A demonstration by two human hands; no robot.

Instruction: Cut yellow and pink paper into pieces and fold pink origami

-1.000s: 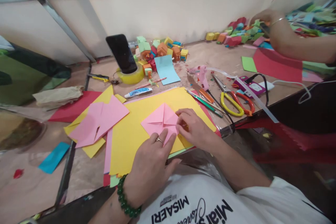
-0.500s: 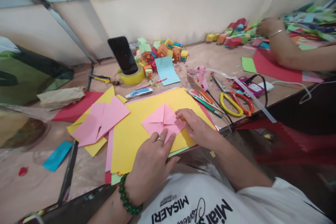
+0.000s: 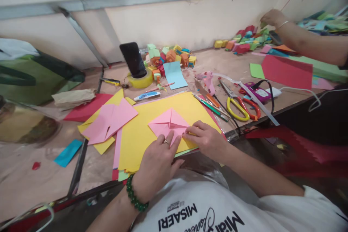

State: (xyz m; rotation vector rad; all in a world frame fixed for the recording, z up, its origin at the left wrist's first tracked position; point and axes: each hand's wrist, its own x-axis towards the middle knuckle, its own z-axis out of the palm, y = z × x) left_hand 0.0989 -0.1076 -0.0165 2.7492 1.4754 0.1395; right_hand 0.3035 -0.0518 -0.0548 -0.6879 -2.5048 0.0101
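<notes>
A pink folded paper [image 3: 170,120] with creases meeting near its middle lies on a stack of yellow sheets [image 3: 141,116]. My left hand [image 3: 159,159], with a ring and a green bead bracelet, rests flat on the paper's near part, fingers apart. At the paper's right edge my right hand [image 3: 205,139] has its fingertips pressed together on the corner. More pink paper pieces [image 3: 119,117] lie to the left, over yellow ones.
Behind are a phone [image 3: 133,59] on a tape roll, small paper blocks [image 3: 170,56] and blue paper [image 3: 174,74]. To the right lie a glue gun [image 3: 207,80], scissors [image 3: 236,107] and pens. Another person's hand [image 3: 273,18] is at the far right.
My right hand has moved down along the pink paper's right edge, its fingers now closer to my left hand. The other person's hand has lifted away from the red paper.
</notes>
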